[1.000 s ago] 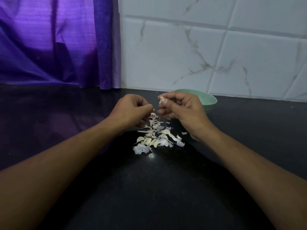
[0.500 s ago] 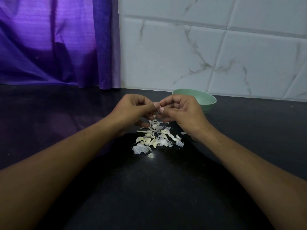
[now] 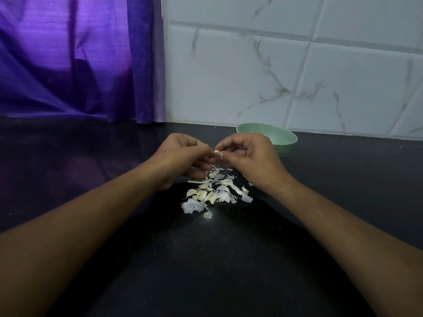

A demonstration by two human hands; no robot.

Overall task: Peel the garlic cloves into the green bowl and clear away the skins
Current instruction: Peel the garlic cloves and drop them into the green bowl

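A small pale garlic clove [image 3: 216, 152] is pinched between the fingertips of my left hand [image 3: 183, 156] and my right hand [image 3: 249, 157], held a little above the black counter. Below the hands lies a loose pile of garlic cloves and papery white skins [image 3: 214, 193]. The green bowl [image 3: 280, 139] stands just behind my right hand near the wall; its inside is hidden from this angle.
The black counter [image 3: 206, 259] stretches toward me between my forearms. A purple curtain [image 3: 80, 58] hangs at the back left. White marbled wall tiles [image 3: 286, 65] close off the back right.
My right hand has come down and left from its raised position, and both hands have met on the clove. The pile and the bowl have not moved.
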